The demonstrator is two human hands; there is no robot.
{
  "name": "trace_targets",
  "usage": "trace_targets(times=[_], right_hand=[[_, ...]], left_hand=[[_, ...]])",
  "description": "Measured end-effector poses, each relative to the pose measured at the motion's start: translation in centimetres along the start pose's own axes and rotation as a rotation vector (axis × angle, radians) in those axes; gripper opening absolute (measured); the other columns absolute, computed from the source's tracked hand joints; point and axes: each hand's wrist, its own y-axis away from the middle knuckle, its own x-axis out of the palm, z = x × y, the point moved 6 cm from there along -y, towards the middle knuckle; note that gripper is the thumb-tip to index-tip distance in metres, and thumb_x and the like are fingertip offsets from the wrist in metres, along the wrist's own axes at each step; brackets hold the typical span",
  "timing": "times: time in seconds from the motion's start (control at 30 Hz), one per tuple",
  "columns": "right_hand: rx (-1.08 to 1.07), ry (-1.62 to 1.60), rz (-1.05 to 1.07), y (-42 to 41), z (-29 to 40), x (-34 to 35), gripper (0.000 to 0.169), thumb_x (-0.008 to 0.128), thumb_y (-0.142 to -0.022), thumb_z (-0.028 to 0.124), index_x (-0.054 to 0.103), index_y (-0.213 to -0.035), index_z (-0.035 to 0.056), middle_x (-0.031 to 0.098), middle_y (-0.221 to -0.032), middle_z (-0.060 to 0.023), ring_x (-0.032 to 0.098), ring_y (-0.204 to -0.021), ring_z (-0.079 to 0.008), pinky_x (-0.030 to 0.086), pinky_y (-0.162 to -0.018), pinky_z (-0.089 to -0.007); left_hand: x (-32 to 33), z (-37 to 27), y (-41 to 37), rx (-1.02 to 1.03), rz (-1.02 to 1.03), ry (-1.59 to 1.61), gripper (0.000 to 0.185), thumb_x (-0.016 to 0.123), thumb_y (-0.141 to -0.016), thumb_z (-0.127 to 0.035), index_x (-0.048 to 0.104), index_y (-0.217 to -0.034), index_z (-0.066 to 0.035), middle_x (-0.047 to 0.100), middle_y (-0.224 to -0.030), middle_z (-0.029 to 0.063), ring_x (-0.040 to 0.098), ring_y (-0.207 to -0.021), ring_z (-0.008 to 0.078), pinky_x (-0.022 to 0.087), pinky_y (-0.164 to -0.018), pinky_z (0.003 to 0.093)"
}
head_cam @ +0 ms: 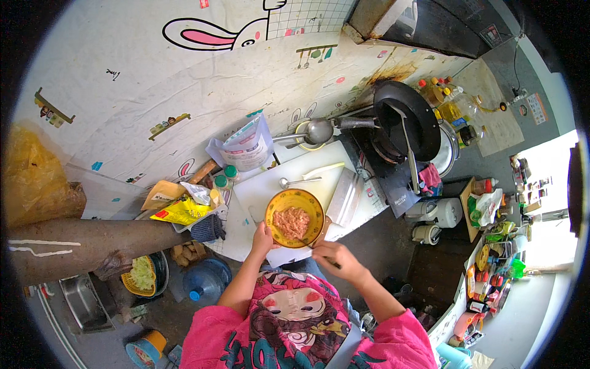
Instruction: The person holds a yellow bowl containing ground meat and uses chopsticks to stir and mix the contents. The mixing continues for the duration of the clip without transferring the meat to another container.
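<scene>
A yellow bowl [295, 197] with a dark pattern on its inner wall holds pink minced meat [291, 222]. My left hand [262, 241] grips the bowl's lower left rim. Near the lower right rim, my right hand [336, 259] is closed around a thin utensil whose far end reaches into the meat; its tip is hidden. Beyond the bowl lie a white cutting board [262, 184], a small metal spoon [285, 183] and a piece of scallion stalk [325, 170]. A cleaver [343, 198] with a wide metal blade rests right of the bowl.
Seasoning packets [182, 211], green-capped jars [221, 181] and a standing pouch [244, 147] line the left and back. A black wok [408, 120] with a spatula sits on the stove to the right. A blue water jug [207, 279] stands on the floor, left. A tree-like trunk [133, 242] crosses at left.
</scene>
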Motion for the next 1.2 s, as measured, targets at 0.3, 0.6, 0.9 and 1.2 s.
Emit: trace_targets(times=[0.3, 0.6, 0.9, 1.2], right_hand=[[0.097, -0.050, -0.322, -2.3, -3.2, -0.7, 0.012, 0.057, -0.085, 0.002, 0.061, -0.095, -0.0023, 0.062, -0.092, -0.0187, 0.059, -0.087, -0.0360, 0.048, -0.078, -0.0409], [-0.028, 0.054, -0.063, -3.0, 0.6, 4.4, 0.011, 0.059, -0.081, 0.002, 0.061, -0.092, 0.0009, 0.058, -0.093, -0.0181, 0.059, -0.085, -0.0404, 0.048, -0.076, -0.0439], [0.353, -0.042, -0.431, -1.1, -3.1, 0.1, 0.007, 0.058, -0.084, 0.002, 0.061, -0.090, -0.0012, 0.057, -0.083, -0.0190, 0.057, -0.085, -0.0375, 0.046, -0.074, -0.0405], [0.289, -0.231, -0.657, -2.0, -6.1, 0.6, 0.017, 0.056, -0.093, 0.010, 0.062, -0.083, -0.0024, 0.063, -0.075, -0.0091, 0.059, -0.068, -0.0167, 0.048, -0.065, -0.0293]], left_hand=[[0.2, -0.1, -0.2, -0.022, 0.052, -0.008, 0.029, 0.034, -0.097, -0.011, 0.040, -0.126, -0.010, 0.055, -0.115, 0.0145, 0.067, -0.082, 0.0265, 0.059, -0.048, 0.0338], [0.2, -1.0, 0.6, 0.083, -0.032, -0.073, 0.035, 0.036, -0.096, -0.010, 0.035, -0.131, -0.012, 0.053, -0.119, 0.0169, 0.065, -0.089, 0.0304, 0.061, -0.054, 0.0376], [0.4, -1.0, 0.7, 0.015, 0.013, -0.038, 0.037, 0.035, -0.097, -0.009, 0.035, -0.133, -0.015, 0.056, -0.116, 0.0146, 0.066, -0.082, 0.0233, 0.060, -0.053, 0.0342], [0.4, -0.1, -0.1, -0.030, 0.072, -0.039, 0.036, 0.033, -0.098, -0.011, 0.031, -0.134, -0.014, 0.054, -0.119, 0.0157, 0.067, -0.084, 0.0253, 0.060, -0.053, 0.0334]])
